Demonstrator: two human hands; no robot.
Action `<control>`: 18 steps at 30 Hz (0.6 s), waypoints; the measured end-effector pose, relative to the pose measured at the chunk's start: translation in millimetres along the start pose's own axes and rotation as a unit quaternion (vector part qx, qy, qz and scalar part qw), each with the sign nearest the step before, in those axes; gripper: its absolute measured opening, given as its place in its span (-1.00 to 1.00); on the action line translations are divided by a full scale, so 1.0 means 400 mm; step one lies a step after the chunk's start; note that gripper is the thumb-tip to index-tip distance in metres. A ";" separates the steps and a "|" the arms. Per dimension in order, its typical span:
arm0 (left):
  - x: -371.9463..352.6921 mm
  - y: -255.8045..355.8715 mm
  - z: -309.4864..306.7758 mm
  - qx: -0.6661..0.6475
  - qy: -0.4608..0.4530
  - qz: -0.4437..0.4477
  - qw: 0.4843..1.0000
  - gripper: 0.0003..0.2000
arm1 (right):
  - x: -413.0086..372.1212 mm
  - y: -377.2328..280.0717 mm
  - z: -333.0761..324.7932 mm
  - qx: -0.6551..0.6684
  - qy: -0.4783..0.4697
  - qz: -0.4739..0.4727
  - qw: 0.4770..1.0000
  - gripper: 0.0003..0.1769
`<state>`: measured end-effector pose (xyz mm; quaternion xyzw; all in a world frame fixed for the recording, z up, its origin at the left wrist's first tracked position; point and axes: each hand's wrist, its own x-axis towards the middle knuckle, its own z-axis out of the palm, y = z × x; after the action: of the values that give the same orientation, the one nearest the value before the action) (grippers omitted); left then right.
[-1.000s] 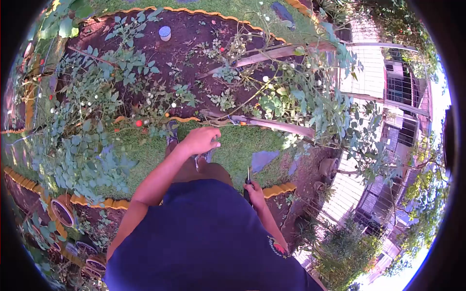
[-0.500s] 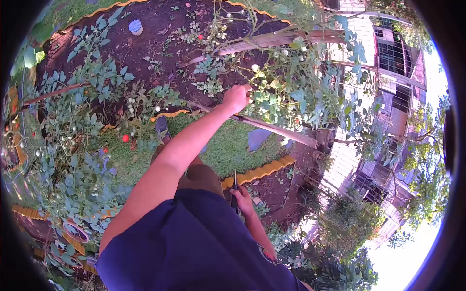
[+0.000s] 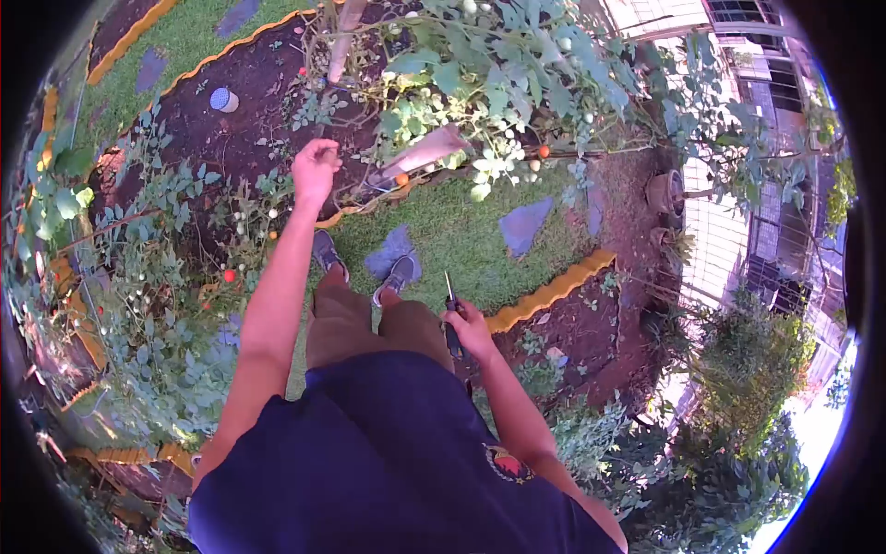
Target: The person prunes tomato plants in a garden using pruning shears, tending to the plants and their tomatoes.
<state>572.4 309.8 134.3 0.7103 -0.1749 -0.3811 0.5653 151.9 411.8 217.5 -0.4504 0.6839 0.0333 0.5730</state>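
My left hand (image 3: 316, 174) is raised over the soil to the left of the wooden stake (image 3: 426, 152), its fingers curled together. Something small and brownish may be at the fingertips, but I cannot make it out. Down by my right thigh, my right hand (image 3: 469, 331) is closed around the dark handles of pruning snips (image 3: 451, 294), with the slim metal blade pointing up and away from me. Tomato plants (image 3: 503, 83) with pale green fruit hang ahead. An orange tomato (image 3: 401, 179) shows beside the stake, and a red tomato (image 3: 230, 275) is lower left.
A pale container with a blue patterned top (image 3: 224, 100) stands on the dark soil. Wavy yellow edging (image 3: 554, 294) borders the beds. Grass with grey stepping stones (image 3: 526, 226) runs between them. Pots (image 3: 664, 192) stand by the wire fence on the right.
My left hand has drawn away from the tomato foliage and moved left. The view has shifted, bringing both shoes into sight. My right hand keeps hold of the snips.
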 end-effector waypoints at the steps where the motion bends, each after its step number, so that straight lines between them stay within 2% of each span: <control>1: -0.010 0.019 -0.031 0.009 -0.018 -0.020 1.000 -0.80 | 0.022 0.008 -0.014 0.023 -0.006 -0.015 1.000 -0.21; 2: -0.017 0.022 -0.065 0.020 -0.034 -0.041 0.998 -0.76 | 0.039 0.009 -0.030 0.046 -0.012 -0.029 0.998 -0.21; 3: 0.007 -0.018 -0.114 0.179 -0.010 0.045 0.983 -0.69 | 0.050 -0.006 -0.052 0.034 -0.014 -0.032 0.999 -0.21; 4: 0.037 -0.063 -0.160 0.329 0.014 0.134 0.935 -0.60 | 0.063 -0.014 -0.075 0.021 -0.016 -0.037 0.999 -0.21; 5: 0.048 -0.076 -0.178 0.459 0.044 0.085 0.883 -0.55 | 0.083 0.000 -0.088 0.015 0.004 -0.041 0.999 -0.22; 8: 0.008 -0.072 -0.197 0.601 -0.001 0.099 0.793 -0.46 | 0.140 0.043 -0.119 0.010 0.040 -0.059 0.997 -0.24; 10: -0.170 0.114 -0.068 0.527 -0.169 -0.031 0.832 -0.50 | 0.168 0.068 -0.130 0.037 0.039 -0.070 0.996 -0.24; 12: -0.258 0.027 -0.007 0.321 -0.241 -0.100 0.910 -0.64 | 0.173 0.069 -0.136 0.059 0.051 -0.084 0.993 -0.27; 14: -0.372 0.052 0.124 0.226 -0.257 -0.139 0.929 -0.72 | 0.187 0.083 -0.131 0.097 0.050 -0.089 0.990 -0.30; 18: -0.378 0.056 0.298 0.056 -0.153 -0.089 0.983 -0.65 | 0.212 0.123 -0.092 0.176 0.033 -0.093 0.979 -0.38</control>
<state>390.1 325.9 199.1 0.6869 -0.2165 -0.5235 0.4553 97.4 371.1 137.8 -0.4050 0.6525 -0.1564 0.6211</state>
